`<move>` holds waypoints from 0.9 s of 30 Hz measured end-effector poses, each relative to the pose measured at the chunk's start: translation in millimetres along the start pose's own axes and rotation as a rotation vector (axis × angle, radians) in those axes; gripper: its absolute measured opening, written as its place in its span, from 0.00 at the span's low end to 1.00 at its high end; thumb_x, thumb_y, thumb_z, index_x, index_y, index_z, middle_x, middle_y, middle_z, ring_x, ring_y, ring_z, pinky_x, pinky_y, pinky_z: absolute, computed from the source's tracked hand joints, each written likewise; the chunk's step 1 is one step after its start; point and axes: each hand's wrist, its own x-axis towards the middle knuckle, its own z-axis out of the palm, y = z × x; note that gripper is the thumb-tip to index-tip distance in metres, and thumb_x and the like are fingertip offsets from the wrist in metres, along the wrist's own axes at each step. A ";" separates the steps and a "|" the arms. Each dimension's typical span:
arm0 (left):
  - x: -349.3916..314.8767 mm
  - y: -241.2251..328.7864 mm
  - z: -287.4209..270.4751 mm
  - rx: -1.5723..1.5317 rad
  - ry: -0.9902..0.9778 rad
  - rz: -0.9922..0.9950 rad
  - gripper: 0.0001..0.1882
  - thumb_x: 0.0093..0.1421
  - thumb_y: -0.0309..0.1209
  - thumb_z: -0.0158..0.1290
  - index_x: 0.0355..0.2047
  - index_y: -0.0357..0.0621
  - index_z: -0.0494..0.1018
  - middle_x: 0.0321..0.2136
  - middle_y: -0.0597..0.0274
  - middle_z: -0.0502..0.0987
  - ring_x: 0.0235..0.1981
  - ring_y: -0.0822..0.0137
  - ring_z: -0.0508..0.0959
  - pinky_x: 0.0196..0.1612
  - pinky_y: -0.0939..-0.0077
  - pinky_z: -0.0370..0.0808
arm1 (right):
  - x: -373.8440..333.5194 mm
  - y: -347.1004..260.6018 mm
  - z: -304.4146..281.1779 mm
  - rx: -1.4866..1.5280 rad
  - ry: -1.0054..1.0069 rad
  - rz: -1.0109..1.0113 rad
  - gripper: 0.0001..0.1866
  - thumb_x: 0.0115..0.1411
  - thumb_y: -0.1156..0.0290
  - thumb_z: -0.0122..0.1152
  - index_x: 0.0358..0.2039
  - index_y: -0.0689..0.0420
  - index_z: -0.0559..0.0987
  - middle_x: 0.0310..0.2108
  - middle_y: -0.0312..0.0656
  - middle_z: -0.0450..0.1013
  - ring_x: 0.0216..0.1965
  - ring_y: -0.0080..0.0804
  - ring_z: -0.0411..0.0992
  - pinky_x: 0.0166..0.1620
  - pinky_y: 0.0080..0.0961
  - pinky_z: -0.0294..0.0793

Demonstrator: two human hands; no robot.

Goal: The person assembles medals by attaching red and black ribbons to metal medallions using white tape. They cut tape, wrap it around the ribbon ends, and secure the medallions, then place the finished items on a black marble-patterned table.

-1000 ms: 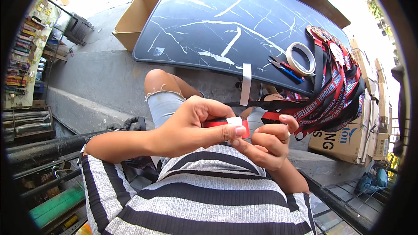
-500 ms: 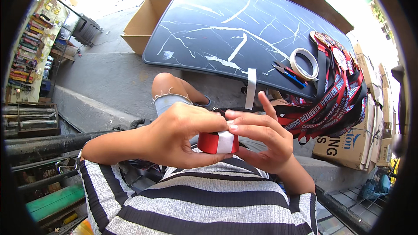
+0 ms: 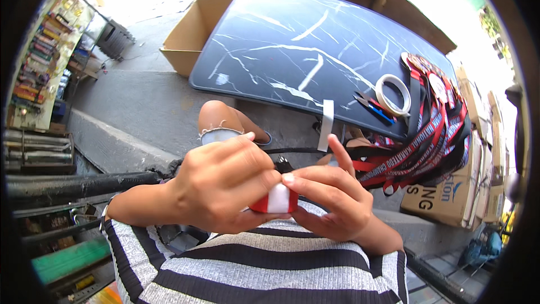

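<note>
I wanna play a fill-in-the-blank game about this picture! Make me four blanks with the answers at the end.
1. The patch across the red ribbon, between the left hand and the right hand, is coloured ____.
2. The ring-shaped roll on the dark table is a roll of ____.
3. In the picture, the big pile of printed ribbons is at the table's ____ end (left or right).
4. The shirt is patterned with black and grey ____.

Missing words: white; tape; right; stripes.

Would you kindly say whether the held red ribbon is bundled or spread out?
Bundled: the red ribbon is compact between left hand and right hand, a white strip across it.
</note>
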 end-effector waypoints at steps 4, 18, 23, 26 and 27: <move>1.4 -1.5 3.0 0.055 0.085 0.071 0.22 0.37 0.37 0.65 0.32 0.36 0.76 0.31 0.60 0.71 0.32 0.62 0.76 0.41 0.65 0.79 | 11.5 -15.0 -2.6 -0.093 0.015 0.045 0.28 0.46 0.75 0.74 0.50 0.60 0.76 0.43 0.45 0.78 0.45 0.34 0.79 0.70 0.54 0.45; 52.6 -22.7 -61.5 -0.250 0.353 0.105 0.25 0.43 0.51 0.73 0.20 0.42 0.76 0.22 0.63 0.75 0.23 0.70 0.75 0.26 0.76 0.71 | 116.3 -20.4 -49.4 0.099 0.030 -0.287 0.22 0.45 0.78 0.75 0.43 0.68 0.81 0.40 0.50 0.80 0.37 0.33 0.77 0.42 0.30 0.71; 36.3 -60.6 -74.9 -0.273 0.562 0.013 0.47 0.31 0.68 0.68 0.41 0.41 0.79 0.39 0.62 0.79 0.35 0.71 0.77 0.37 0.73 0.76 | 152.6 -28.9 -74.2 -0.001 -0.020 -0.347 0.23 0.56 0.78 0.64 0.53 0.72 0.73 0.48 0.53 0.75 0.46 0.33 0.74 0.50 0.27 0.73; 12.0 -86.1 -45.4 -0.545 0.519 -0.162 0.65 0.25 0.86 0.50 0.51 0.44 0.75 0.47 0.58 0.78 0.42 0.67 0.78 0.42 0.71 0.77 | 169.6 -30.4 -84.3 0.153 0.154 -0.209 0.23 0.63 0.75 0.58 0.57 0.71 0.70 0.52 0.54 0.73 0.50 0.33 0.75 0.51 0.27 0.76; 4.1 -94.5 -32.8 -0.533 0.475 -0.141 0.67 0.24 0.86 0.50 0.55 0.45 0.72 0.51 0.57 0.76 0.46 0.66 0.77 0.42 0.70 0.76 | 178.1 -29.4 -85.8 0.201 0.227 -0.195 0.22 0.64 0.74 0.57 0.57 0.69 0.71 0.52 0.53 0.74 0.50 0.34 0.75 0.51 0.29 0.77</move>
